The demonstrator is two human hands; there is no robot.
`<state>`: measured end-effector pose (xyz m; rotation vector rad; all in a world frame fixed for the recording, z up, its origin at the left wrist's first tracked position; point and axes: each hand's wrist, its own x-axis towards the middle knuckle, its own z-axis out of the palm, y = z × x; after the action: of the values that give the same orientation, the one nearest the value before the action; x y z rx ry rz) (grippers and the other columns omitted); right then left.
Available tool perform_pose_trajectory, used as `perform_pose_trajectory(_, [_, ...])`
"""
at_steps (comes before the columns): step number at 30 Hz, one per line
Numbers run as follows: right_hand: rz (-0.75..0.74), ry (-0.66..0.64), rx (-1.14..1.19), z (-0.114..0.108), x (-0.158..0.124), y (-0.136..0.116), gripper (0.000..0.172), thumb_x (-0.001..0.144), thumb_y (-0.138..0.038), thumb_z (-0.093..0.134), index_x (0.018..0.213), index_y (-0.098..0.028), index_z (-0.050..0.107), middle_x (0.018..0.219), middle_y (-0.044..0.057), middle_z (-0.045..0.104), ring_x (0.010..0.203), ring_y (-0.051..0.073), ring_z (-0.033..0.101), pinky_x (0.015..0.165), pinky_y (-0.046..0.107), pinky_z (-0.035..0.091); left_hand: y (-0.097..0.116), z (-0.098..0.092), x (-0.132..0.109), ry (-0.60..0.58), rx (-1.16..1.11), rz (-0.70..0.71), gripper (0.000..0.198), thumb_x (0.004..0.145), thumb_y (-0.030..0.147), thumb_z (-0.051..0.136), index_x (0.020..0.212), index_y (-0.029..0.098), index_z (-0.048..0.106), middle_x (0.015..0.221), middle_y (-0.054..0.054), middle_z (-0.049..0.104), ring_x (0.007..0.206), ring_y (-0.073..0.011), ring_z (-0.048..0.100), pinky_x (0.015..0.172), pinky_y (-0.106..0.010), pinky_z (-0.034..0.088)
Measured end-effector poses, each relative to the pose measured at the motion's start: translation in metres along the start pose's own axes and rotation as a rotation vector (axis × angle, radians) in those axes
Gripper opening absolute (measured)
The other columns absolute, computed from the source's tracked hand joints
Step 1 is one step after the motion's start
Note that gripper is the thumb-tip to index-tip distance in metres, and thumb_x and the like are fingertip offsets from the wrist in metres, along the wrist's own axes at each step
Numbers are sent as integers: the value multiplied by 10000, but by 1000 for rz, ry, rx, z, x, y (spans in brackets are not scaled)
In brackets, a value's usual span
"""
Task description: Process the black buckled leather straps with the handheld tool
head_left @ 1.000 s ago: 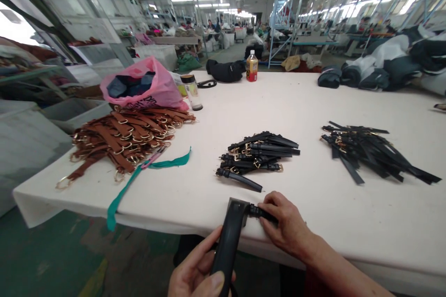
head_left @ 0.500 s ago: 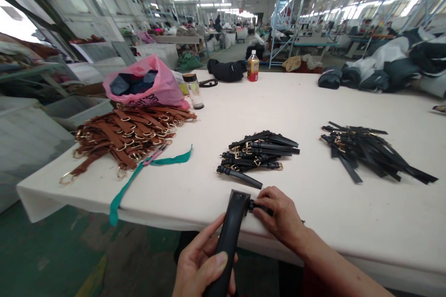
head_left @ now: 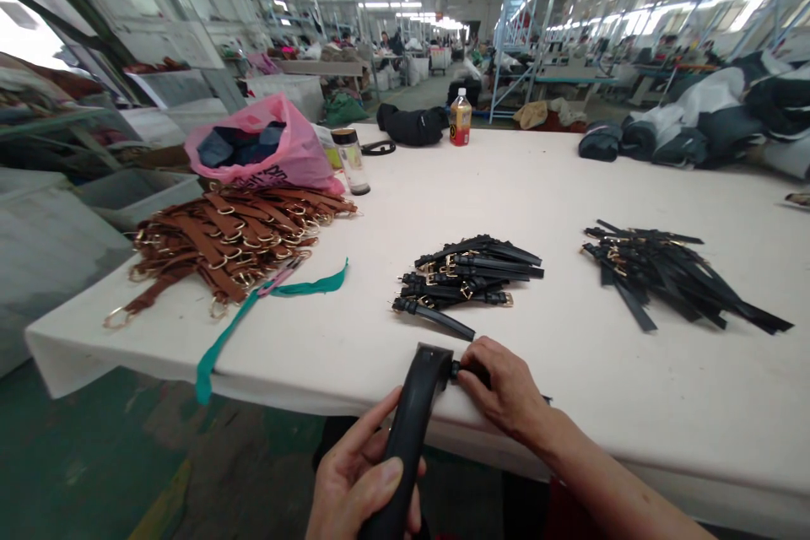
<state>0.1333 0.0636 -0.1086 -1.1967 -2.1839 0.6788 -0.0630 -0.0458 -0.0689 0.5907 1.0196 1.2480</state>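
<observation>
A person is working at the near edge of a white table (head_left: 569, 186). The left hand (head_left: 364, 485) is gripping a black handheld tool (head_left: 411, 430), fingers curled around its body and the thumb pressing along its front. The tool's head is resting at the table edge. The right hand (head_left: 503, 388) is lying on the table just beside that head, its fingertips pinching the end of a black strap (head_left: 465, 371) against it. Just beyond the hands, a pile of black buckled straps (head_left: 472, 278) is lying on the table. A second black pile (head_left: 671, 274) is sitting well apart to the right. Brown straps (head_left: 228, 240) with gold rings are lying heaped at the left, near a pink bag (head_left: 266, 148).
</observation>
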Motion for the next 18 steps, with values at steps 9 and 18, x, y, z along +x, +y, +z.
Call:
perform_pose_trajectory(9, [-72,31,32,1,-3,1,95,807,-167,555,760,-210,624,892,27,592,844,148,540,745,259,415,-1,8,-3,-14,20,6,556,701,283,705,1233,239,549,669,-61,713,377,-195,625,333,-240,443])
perform_pose_trajectory(18, [-22,-68,-85,-2,2,-6,129,880,-233,449,763,-199,489,797,6,527,762,142,472,690,253,360,-3,6,-5,1,33,29,540,706,273,691,1225,232,551,680,-60,715,391,-183,625,341,-230,451])
